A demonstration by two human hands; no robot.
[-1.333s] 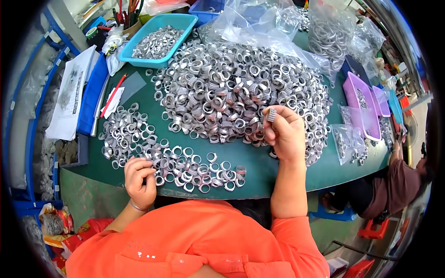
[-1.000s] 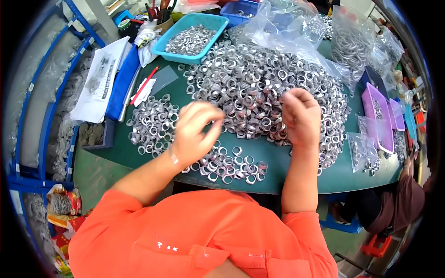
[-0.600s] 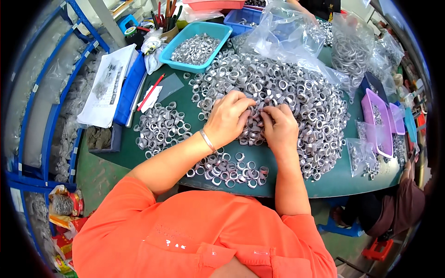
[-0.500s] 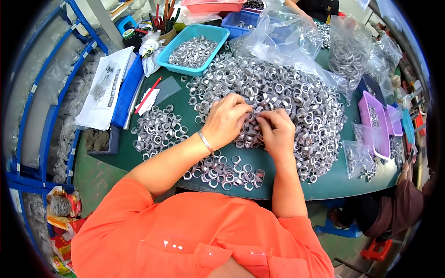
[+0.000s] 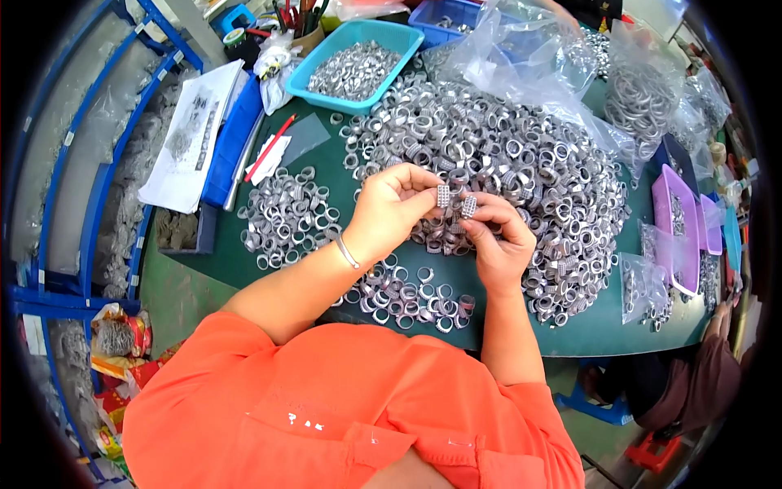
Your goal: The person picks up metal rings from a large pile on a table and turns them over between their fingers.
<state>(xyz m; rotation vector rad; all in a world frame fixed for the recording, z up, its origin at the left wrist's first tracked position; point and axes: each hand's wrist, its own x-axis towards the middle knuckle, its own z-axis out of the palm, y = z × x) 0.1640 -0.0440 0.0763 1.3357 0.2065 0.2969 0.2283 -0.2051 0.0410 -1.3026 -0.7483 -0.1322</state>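
Note:
Between thumb and fingers, my left hand (image 5: 393, 204) pinches a silver-grey ring (image 5: 443, 196) with a wide studded face. A second studded ring (image 5: 468, 207) is pinched in my right hand (image 5: 503, 240), close beside the first. Both hands are at the near edge of a large heap of grey metal rings (image 5: 497, 155) on the green table. Left of my left forearm lies a smaller pile of rings (image 5: 289, 216). Another loose group of rings (image 5: 407, 297) lies between my forearms, near the table's front edge.
A turquoise tray (image 5: 366, 104) of rings stands at the far left, beside papers (image 5: 191, 138) and a red pencil (image 5: 270, 147). Clear plastic bags (image 5: 529, 57) lie over the heap's far side. Purple baskets (image 5: 684, 269) are at right. Blue shelving (image 5: 90, 212) stands left; a person sits at lower right.
My hands have lifted slightly from the heap, and a studded ring now shows in each. The right hand has turned and moved a little right. The whole view has shifted slightly.

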